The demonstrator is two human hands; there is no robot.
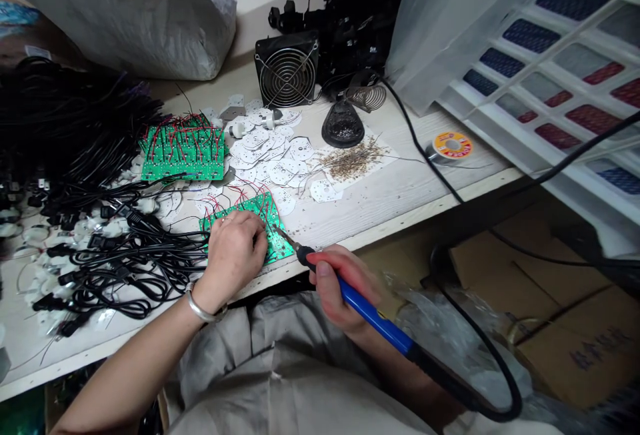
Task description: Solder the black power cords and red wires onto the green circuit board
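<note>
My left hand [234, 248] rests on a green circuit board [273, 218] at the table's front edge, fingers curled down and pinching something small that I cannot make out. My right hand [340, 287] grips a blue-handled soldering iron [373, 315], whose tip touches the board just right of my left fingers. Red and black wires stick up from the board. A second green board [183, 151] with red wires lies farther back to the left.
Several white round boards [273, 155] are scattered mid-table. Behind them stand a small black fan [287, 69] and an iron stand [343, 125]. A solder spool [451, 146] lies right. Black cables [115, 248] pile on the left. A grey bag [140, 15] sits far left.
</note>
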